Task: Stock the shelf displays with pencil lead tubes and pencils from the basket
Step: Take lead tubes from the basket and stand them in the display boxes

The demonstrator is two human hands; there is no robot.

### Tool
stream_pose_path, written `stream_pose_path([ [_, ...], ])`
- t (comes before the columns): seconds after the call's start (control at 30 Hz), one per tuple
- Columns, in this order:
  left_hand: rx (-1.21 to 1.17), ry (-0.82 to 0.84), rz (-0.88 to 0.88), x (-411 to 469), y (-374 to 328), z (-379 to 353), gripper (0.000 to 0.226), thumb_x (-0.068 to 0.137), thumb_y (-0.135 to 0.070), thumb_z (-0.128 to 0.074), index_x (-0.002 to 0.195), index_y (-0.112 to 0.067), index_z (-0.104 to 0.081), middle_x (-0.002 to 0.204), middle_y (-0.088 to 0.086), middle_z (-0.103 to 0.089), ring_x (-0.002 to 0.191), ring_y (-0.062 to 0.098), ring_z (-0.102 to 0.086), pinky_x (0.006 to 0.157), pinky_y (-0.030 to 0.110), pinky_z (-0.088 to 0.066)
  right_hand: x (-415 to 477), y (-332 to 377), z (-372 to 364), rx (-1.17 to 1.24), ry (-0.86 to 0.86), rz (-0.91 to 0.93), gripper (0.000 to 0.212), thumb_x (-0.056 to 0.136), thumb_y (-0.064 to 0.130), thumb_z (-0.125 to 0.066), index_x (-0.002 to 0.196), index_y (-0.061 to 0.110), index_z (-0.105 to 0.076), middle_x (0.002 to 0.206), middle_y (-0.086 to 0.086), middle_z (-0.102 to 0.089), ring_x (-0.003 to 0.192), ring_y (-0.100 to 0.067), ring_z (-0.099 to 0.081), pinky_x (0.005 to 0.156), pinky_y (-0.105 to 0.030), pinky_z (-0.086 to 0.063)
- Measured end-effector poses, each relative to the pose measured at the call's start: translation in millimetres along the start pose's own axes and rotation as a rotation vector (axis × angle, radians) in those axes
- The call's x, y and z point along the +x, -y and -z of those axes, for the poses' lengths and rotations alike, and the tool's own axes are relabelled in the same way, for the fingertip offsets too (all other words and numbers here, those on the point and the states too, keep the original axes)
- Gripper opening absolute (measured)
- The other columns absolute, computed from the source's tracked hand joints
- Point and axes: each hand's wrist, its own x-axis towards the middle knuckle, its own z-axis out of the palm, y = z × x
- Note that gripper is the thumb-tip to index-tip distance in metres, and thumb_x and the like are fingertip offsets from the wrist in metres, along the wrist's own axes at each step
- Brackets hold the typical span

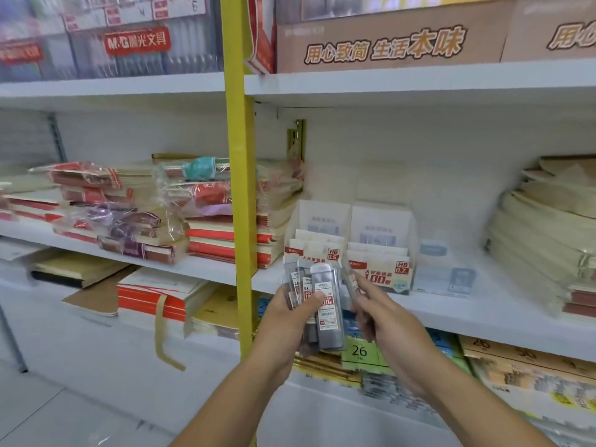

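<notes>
White shelf (467, 309), two display boxes (380, 266) between yellow post (240, 188) and notebook stacks (541, 240)

A stationery shop: white shelves (451, 80) stacked with wrapped notebooks (129, 221), branded pencil-lead display boxes (380, 253) at centre, and a green price tag (359, 351) below.

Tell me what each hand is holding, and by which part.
The left hand grips a bunch of pencil lead tubes around their middle, thumb across the front. The right hand pinches a single tube by its lower part.
</notes>
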Motion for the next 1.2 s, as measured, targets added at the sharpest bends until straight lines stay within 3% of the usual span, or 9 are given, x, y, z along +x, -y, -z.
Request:
stream_pose_path([
  [0.13,-0.057,-0.036,-0.04,13.2,0.4,9.3,0.019,0.091,-0.028,-0.072,0.105,-0.041,-0.067,0.104,-0.002,-0.078,0.093,0.024,-0.076,0.068,0.043,-0.062,16.8,6.3,0.6,-0.038,-0.05,0.01,0.028,0.095,0.018,-0.059,0.115,0.037,-0.065,0.103,0.012,-0.073,0.096,-0.012,-0.07,0.088,-0.039,-0.056],
  [0.23,-0.086,-0.071,-0.035,19.6,-0.5,16.8,0.025,0.092,-0.028,-0.07,0.114,-0.039,-0.064,0.105,0.0,-0.078,0.094,0.027,-0.076,0.065,0.043,-0.061,27.6,12.0,-0.3,-0.033,-0.105,0.022,0.024,0.09,0.013,-0.066,0.111,0.026,-0.066,0.1,0.005,-0.075,0.093,-0.016,-0.072,0.082,-0.042,-0.059],
  [0.3,-0.095,-0.081,-0.045,23.6,-5.0,19.9,0.025,0.093,-0.028,-0.069,0.115,-0.04,-0.063,0.106,0.0,-0.078,0.095,0.028,-0.076,0.061,0.04,-0.059,32.7,14.7,-4.4,-0.042,-0.092,0.037,0.021,0.09,0.011,-0.065,0.108,0.022,-0.066,0.094,0.004,-0.076,0.086,-0.015,-0.073,0.073,-0.034,-0.061],
  [0.53,-0.112,-0.117,-0.067,36.0,-16.0,28.9,0.018,0.092,-0.03,-0.07,0.101,-0.045,-0.066,0.101,-0.002,-0.079,0.088,0.023,-0.077,0.06,0.037,-0.059,48.7,27.3,-17.9,-0.125,-0.138,0.098,0.022,0.088,0.01,-0.067,0.107,0.02,-0.062,0.092,0.005,-0.075,0.078,-0.01,-0.072,0.06,-0.022,-0.056],
  [0.63,-0.103,-0.151,-0.093,43.1,-20.6,32.5,0.021,0.091,-0.029,-0.071,0.104,-0.045,-0.066,0.099,-0.007,-0.079,0.086,0.018,-0.077,0.064,0.038,-0.062,68.8,52.3,-15.6,-0.193,-0.201,0.207,0.047,0.085,0.005,-0.069,0.122,0.026,-0.048,0.108,0.008,-0.067,0.078,-0.006,-0.071,0.059,-0.023,-0.058],
  [0.73,-0.104,-0.148,-0.142,49.5,-24.9,32.9,0.019,0.091,-0.028,-0.072,0.096,-0.046,-0.068,0.097,-0.006,-0.079,0.086,0.018,-0.077,0.062,0.036,-0.062,100.8,85.9,-10.8,-0.289,-0.198,0.391,0.07,0.084,0.0,-0.068,0.129,0.044,-0.037,0.106,0.013,-0.064,0.079,-0.005,-0.071,0.057,-0.02,-0.057],
  [0.83,-0.095,-0.161,-0.186,54.4,-25.0,31.8,0.021,0.091,-0.026,-0.071,0.093,-0.047,-0.069,0.096,-0.005,-0.079,0.086,0.018,-0.077,0.065,0.041,-0.064,136.2,105.7,-16.4,-0.494,-0.236,0.525,0.051,0.087,0.012,-0.068,0.113,0.049,-0.046,0.088,0.008,-0.07,0.077,-0.004,-0.068,0.065,-0.028,-0.058],
  [0.97,-0.068,-0.188,-0.213,59.2,-24.0,32.4,0.025,0.09,-0.026,-0.072,0.089,-0.051,-0.067,0.09,-0.012,-0.078,0.079,0.009,-0.076,0.058,0.031,-0.062,173.7,105.7,-25.9,-0.682,-0.242,0.595,0.035,0.089,0.016,-0.065,0.103,0.042,-0.046,0.082,0.011,-0.065,0.071,-0.008,-0.066,0.067,-0.041,-0.058],
  [1.2,-0.017,-0.176,-0.21,63.8,-21.8,34.9,0.03,0.089,-0.028,-0.073,0.086,-0.057,-0.065,0.089,-0.017,-0.077,0.079,0.003,-0.075,0.062,0.029,-0.062,204.1,91.3,-24.6,-0.827,-0.063,0.453,0.03,0.089,0.012,-0.066,0.097,0.035,-0.049,0.075,-0.002,-0.068,0.067,-0.021,-0.07,0.062,-0.042,-0.06],
])
